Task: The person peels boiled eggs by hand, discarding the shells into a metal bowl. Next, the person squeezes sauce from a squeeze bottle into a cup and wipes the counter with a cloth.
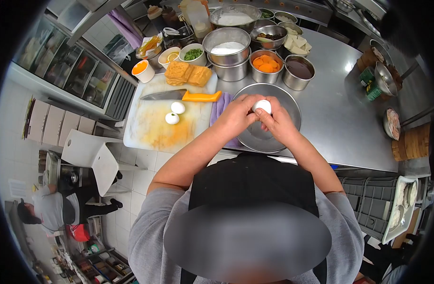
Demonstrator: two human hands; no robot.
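Observation:
Both hands hold one white egg (263, 107) above a wide metal bowl (289, 130). My left hand (239, 112) wraps the egg's left side, its fingers curled around it. From the right, my right hand (278, 120) grips the same egg with the thumb across its front. Whether the shell is whole or cracked I cannot tell. Two more white eggs (178, 108) lie on the white cutting board (136, 128), left of the bowl. Behind them rests a knife (201, 96) with a yellow handle. A purple cloth (219, 109) lies between board and bowl.
Fried tofu blocks (187, 73) sit at the board's back. Beyond stand metal pots, among them one with carrot slices (266, 64) and one with dark sauce (299, 69). Bamboo steamers (412, 143) are at the right. Another person (61, 206) works at far left, past a white chair (91, 154).

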